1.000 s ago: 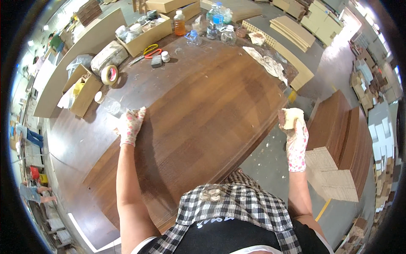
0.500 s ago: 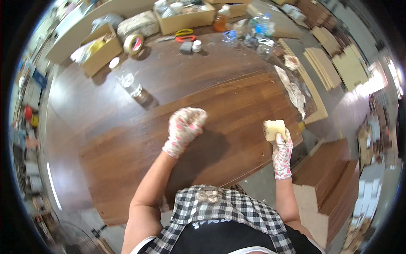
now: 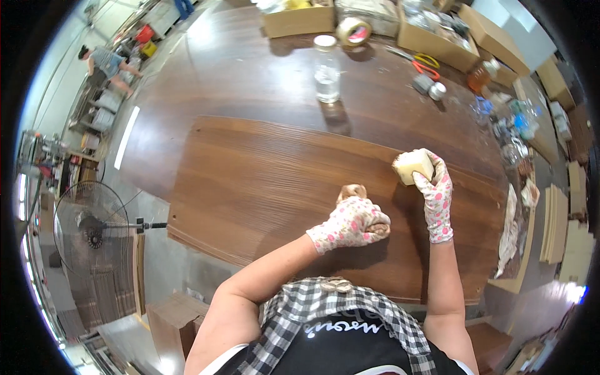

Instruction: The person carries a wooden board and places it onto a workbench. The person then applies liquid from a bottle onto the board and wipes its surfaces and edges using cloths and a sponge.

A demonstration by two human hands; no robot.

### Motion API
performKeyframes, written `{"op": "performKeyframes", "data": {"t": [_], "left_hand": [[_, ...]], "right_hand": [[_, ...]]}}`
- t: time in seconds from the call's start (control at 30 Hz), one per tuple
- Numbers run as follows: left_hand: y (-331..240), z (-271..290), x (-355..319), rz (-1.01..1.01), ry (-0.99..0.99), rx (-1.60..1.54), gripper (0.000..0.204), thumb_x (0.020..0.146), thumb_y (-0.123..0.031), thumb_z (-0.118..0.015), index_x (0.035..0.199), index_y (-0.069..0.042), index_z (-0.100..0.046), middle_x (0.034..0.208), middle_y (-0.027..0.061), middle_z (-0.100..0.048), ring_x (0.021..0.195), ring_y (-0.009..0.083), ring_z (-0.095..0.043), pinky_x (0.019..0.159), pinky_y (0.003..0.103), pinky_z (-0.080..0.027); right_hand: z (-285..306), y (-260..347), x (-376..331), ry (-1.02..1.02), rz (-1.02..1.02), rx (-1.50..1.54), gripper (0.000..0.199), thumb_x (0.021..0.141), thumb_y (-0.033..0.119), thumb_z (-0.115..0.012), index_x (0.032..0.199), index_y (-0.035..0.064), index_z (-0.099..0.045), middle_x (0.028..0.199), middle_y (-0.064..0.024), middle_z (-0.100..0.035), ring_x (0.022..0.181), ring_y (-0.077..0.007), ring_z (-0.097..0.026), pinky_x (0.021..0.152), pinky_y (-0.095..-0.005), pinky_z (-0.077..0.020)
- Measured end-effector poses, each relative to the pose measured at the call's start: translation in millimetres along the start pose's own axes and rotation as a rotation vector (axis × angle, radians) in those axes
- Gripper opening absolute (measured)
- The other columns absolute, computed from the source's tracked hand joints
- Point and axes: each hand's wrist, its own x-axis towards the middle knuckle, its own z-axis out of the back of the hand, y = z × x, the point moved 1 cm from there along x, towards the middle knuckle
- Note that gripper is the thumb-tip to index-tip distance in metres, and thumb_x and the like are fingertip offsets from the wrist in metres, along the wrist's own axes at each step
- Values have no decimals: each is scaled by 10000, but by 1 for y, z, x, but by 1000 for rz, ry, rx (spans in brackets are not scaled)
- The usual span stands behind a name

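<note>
Panel (image 3: 269, 169), brown wood-grain, lies flat on the dark surface (image 3: 219, 81), its near edge toward the person. Sponge (image 3: 414, 167), pale yellow block with brown staining along its left side, in the right hand (image 3: 434, 190) above the panel's right half. Right grip clamped on it, thumb one side, fingers the other; shadow on the wood below suggests it is clear of the panel.

Left hand (image 3: 351, 222) over the middle of the panel, near the sponge but apart from it. Left grip: fingers curled together. Brown-stained material shows at its edges; cannot tell whether rag or soiled glove. Contact with the wood: cannot tell. Both gloves white with pink print.

Beyond the far edge: clear bottle (image 3: 327, 81), white lid, standing upright, a little liquid inside. Behind it, tape roll (image 3: 354, 31) close to a cardboard box (image 3: 299, 24). Farther right, scissors (image 3: 426, 67) with orange and yellow handles, then grey block (image 3: 422, 82) just beside a small white container (image 3: 437, 91). Amber bottle (image 3: 480, 77) past these. Whitish cloth (image 3: 510, 231) lies off the panel's right end. Fan (image 3: 94, 234) at far left.
</note>
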Motion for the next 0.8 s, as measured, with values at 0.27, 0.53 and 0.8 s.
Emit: {"op": "performKeyframes", "data": {"t": [0.27, 0.53, 0.8], "left_hand": [[44, 70, -66, -152, 41, -132, 118, 791, -252, -627, 761, -144, -663, 684, 44, -608, 744, 227, -584, 764, 377, -384], [58, 62, -92, -197, -196, -109, 293, 791, -328, -589, 950, -91, -654, 958, 132, -634, 923, 354, -581, 841, 456, -432], [53, 63, -92, -172, -286, -380, 466, 742, -394, -648, 1156, -184, -599, 1217, 84, -558, 1192, 318, -448, 983, 483, -324]], "right_hand": [[-162, 22, 59, 149, 96, 16, 605, 824, 28, -661, 1360, -24, -384, 1321, -123, -480, 1200, -180, -473, 1016, -301, -384], [-384, 28, 119, 322, 280, -475, 575, 770, 166, -701, 1298, 64, -497, 1227, -143, -581, 1114, -261, -571, 961, -332, -437], [-455, 20, 150, 398, 224, -653, 546, 779, 172, -707, 1276, 48, -516, 1222, -152, -583, 1110, -273, -574, 960, -338, -443]]}}
